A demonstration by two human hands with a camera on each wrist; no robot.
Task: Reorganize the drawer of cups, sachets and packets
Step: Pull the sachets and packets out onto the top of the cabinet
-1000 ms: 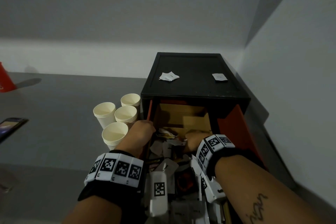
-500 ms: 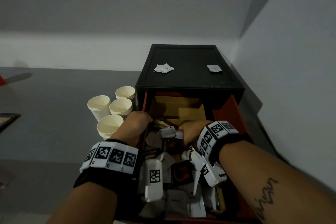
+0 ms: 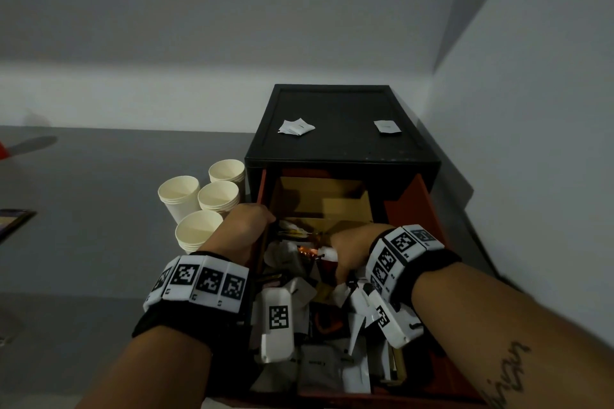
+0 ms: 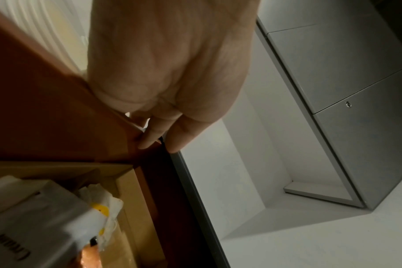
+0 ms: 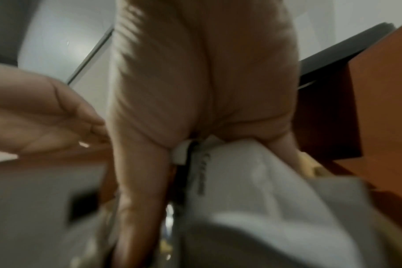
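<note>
Many white sachets (image 3: 319,365), orange drawer (image 3: 413,206) crammed

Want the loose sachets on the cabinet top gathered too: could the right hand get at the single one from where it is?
Probably yes: the sachet lies uncovered on the cabinet, but the right hand is busy among drawer packets.

1. head view – from above and behind both forearms, looking forward and down into the open drawer (image 3: 412,206), with the black cabinet (image 3: 335,129) and the room corner beyond.
2. left wrist view – very close along the left hand (image 4: 170,72), facing the drawer's left wall (image 4: 46,112) and the pale room beyond it.
3. right wrist view – very close and blurred, along the right hand (image 5: 202,81) into white sachets (image 5: 252,181).
4. all three views share the drawer's orange interior.
</note>
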